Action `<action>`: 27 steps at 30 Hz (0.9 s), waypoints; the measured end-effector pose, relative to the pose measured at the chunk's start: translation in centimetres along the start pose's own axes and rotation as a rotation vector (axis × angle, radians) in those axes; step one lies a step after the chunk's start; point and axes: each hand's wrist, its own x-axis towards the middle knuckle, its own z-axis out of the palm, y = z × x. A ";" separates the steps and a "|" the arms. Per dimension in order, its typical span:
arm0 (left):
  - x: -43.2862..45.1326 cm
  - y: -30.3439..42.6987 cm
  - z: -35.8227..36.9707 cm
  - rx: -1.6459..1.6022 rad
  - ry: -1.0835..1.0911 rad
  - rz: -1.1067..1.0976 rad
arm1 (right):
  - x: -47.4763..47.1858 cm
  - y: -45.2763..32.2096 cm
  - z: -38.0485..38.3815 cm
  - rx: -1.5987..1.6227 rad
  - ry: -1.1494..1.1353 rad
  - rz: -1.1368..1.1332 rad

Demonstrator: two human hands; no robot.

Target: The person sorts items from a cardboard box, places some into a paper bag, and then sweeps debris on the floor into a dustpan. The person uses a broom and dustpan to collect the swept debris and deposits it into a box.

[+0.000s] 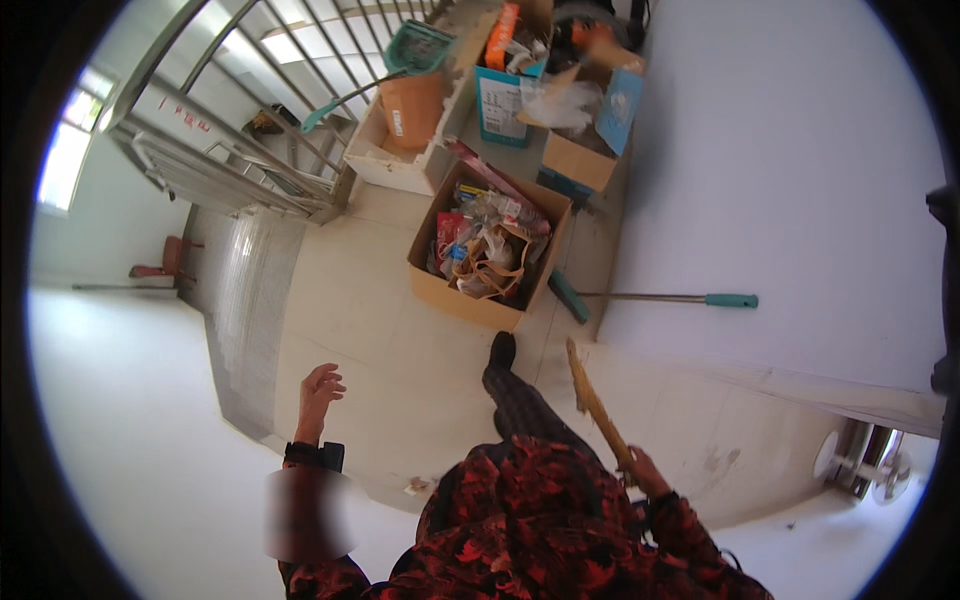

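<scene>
In the head view my right hand [648, 472] grips the near end of a long, ragged yellow-brown strip [592, 401], which looks like wood or stiff cardboard. Its far end points forward over the tiled floor. My left hand [322, 396] is held out over the floor on the left, fingers partly curled and apart, with nothing in it. Just beyond my shoe [502, 349] stands an open cardboard box [450, 298]. Plastic wrapping, packets, a bag with tan handles [480, 264] and a reddish strip [491, 174] fill it.
A broom [652, 298] leans at the right wall. Farther off are a foam box [397, 174] with an orange bin [412, 109], a green dustpan [420, 49], a teal box [501, 112] and another carton [576, 159]. Metal railings [247, 135] border stairs [251, 300] on the left.
</scene>
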 end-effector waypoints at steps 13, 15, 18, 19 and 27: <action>4.3 11.6 -4.7 0.201 0.048 -0.161 | 6.1 -10.3 7.9 0.245 0.018 0.162; 6.7 12.6 -4.8 0.194 -0.045 -0.073 | 5.1 -11.0 7.8 0.244 0.028 0.180; 10.5 13.9 -5.4 0.226 -0.129 -0.066 | 3.8 -11.9 9.2 0.289 0.097 0.210; 12.0 14.4 -5.6 0.240 -0.165 -0.056 | 3.5 -12.2 10.0 0.196 0.140 0.201; 26.8 19.8 -10.5 0.367 -0.241 -0.096 | -0.8 -12.7 21.2 -0.251 0.487 0.085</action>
